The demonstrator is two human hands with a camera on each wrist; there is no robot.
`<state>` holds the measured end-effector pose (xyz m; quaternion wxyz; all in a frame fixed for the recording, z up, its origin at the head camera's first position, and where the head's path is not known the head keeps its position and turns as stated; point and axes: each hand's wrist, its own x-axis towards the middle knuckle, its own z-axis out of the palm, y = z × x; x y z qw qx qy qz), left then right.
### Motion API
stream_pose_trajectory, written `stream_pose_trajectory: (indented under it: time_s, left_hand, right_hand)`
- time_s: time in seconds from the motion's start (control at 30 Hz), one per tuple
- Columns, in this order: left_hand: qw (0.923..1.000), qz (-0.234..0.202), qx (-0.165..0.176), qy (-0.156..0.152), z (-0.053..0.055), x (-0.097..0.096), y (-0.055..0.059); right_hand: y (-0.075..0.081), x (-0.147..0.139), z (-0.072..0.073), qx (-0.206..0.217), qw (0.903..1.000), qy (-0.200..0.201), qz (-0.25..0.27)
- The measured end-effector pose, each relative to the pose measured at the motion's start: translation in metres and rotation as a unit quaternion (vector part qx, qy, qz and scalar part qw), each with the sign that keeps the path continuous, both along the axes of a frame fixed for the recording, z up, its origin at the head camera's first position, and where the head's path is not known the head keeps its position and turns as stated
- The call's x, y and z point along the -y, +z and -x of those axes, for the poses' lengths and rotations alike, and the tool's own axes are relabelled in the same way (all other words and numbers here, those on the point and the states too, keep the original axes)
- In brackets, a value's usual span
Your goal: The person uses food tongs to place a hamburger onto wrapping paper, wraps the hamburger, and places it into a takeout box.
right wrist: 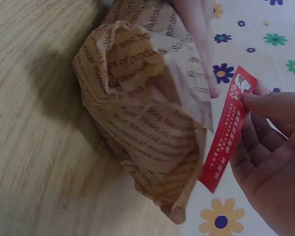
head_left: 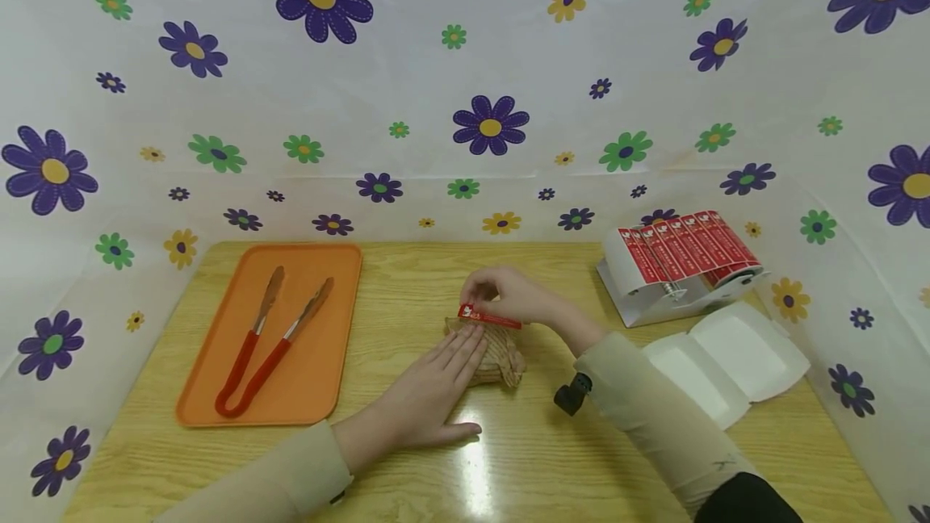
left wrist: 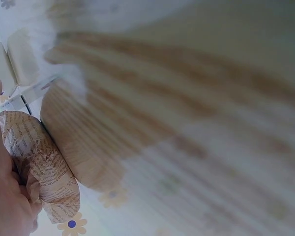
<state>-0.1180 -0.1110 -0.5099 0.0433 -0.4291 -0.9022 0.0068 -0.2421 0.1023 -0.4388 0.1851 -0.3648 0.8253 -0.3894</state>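
Left hand (head_left: 429, 394): your fingers lie straight over the near side and top of the paper-wrapped bundle (head_left: 500, 360), thumb spread away toward you; the grip is wide, pressing flat and not curled round anything.
Right hand (head_left: 512, 294): your grip is narrow, thumb and fingers pinching a red label near one end.
Red label (right wrist: 226, 135): it runs along the bundle's far edge, printed with white characters and a small white figure; you cannot tell from these views whether its lower end touches the paper.
Paper-wrapped bundle: it sits on the tabletop (head_left: 403, 289) in front of you, between the tray and the dispenser, its brown printed paper creased and gathered at the right end.
Orange tray (head_left: 320, 382): to your left, well apart from the bundle.
Tongs (head_left: 267, 370): on that tray, red-handled, arms spread, tips pointing away from you.
Label dispenser (head_left: 632, 309): at the far right, a strip of red labels over its top.
White box (head_left: 730, 361): opened out, just on your side of the dispenser, beyond your right sleeve (head_left: 654, 410).
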Motion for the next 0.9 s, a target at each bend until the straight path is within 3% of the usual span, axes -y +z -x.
stream_pose_trajectory:
  time_s: [0.47,0.73,0.9]
  left_hand:
    - [0.9989,0.01,-0.044,-0.009,-0.003,-0.001,0.004]
    - [0.9996,0.021,-0.02,0.002,-0.003,-0.001,0.003]
    - [0.9995,0.03,-0.008,0.008,-0.003,-0.002,0.006]
  right_hand:
    - [-0.024,0.013,-0.005,-0.02,0.9994,-0.018,-0.02]
    - [-0.021,0.013,-0.012,-0.051,0.9903,-0.104,-0.077]
    - [-0.009,0.011,-0.029,-0.11,0.9689,-0.197,-0.103]
